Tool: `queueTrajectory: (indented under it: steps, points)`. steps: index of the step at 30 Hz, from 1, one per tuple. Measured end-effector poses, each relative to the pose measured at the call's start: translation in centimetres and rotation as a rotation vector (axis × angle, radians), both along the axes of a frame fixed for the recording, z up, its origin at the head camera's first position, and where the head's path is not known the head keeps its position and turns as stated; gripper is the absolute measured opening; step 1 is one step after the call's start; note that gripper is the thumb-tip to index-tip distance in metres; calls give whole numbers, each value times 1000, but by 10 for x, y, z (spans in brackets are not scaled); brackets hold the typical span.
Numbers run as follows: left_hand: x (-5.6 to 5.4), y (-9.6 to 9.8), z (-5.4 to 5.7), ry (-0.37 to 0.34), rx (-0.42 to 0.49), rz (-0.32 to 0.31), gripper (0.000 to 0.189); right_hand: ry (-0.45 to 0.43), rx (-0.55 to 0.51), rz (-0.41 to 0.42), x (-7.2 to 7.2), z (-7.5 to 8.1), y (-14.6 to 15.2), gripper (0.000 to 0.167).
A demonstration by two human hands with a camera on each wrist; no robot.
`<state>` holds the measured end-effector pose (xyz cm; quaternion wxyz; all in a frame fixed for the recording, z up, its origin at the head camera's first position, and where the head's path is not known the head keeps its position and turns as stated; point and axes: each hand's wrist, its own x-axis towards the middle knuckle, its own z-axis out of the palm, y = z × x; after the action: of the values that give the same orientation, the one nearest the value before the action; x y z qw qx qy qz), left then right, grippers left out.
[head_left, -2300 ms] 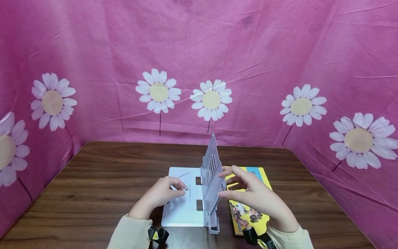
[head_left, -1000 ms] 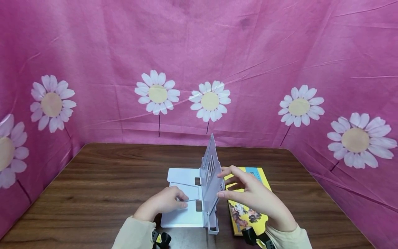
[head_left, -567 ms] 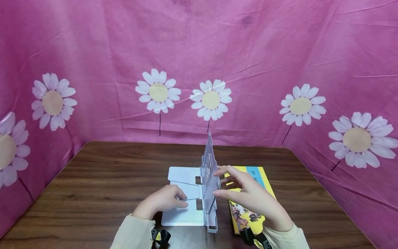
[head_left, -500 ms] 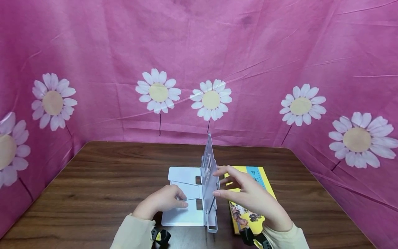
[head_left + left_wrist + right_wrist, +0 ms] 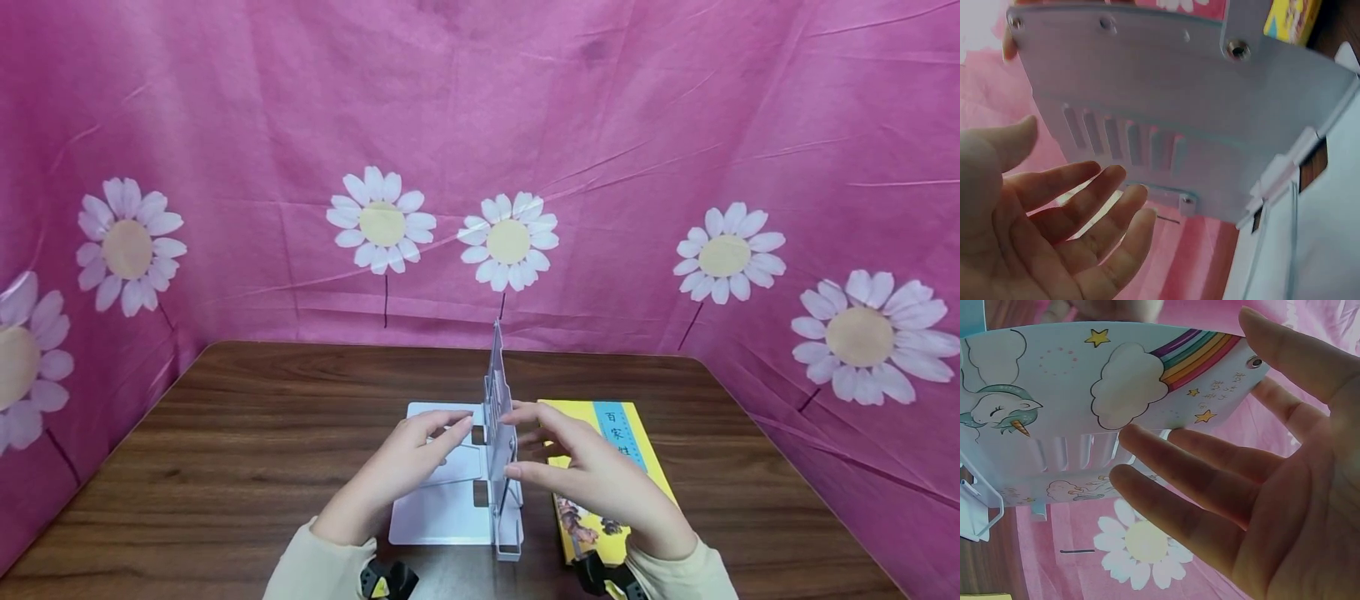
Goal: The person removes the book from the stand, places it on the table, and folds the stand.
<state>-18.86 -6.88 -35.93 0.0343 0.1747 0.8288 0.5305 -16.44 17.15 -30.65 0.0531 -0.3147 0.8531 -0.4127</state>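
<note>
A white metal book stand stands open on the table, its slotted panel (image 5: 496, 425) upright and its base plate (image 5: 442, 521) flat to the left. Unicorn, cloud and rainbow prints cover the panel's front (image 5: 1129, 387) in the right wrist view; its plain back (image 5: 1147, 75) faces my left hand (image 5: 411, 458). That hand hovers over the base plate, fingers extended and apart from the panel. A thin wire support (image 5: 461, 481) lies on the plate, partly behind the hand. On the panel's other side, my right hand (image 5: 592, 471) has its spread fingertips at the printed face.
A yellow book (image 5: 652, 467) with a blue title strip lies on the wooden table (image 5: 285, 433), right of the stand and partly under my right hand. A pink flowered cloth (image 5: 600, 125) hangs behind and at both sides.
The panel has swung left to nearly vertical, my right hand following it. My left hand first lowered the wire support onto the base plate, then lifted off it and moved up towards the panel.
</note>
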Motion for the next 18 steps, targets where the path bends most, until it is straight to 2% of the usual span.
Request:
queueTrajectory:
  steps: [9, 13, 18]
  points:
    - [12, 4, 13, -47, 41, -135, 50, -1, -29, 24, -1, -5, -4, 49]
    - [18, 5, 19, -42, 40, -187, 51, -13, -32, 37, 0, -6, -8, 53]
    - [22, 6, 23, -30, 27, -194, 53, -30, -19, 31, 1, -8, -11, 61]
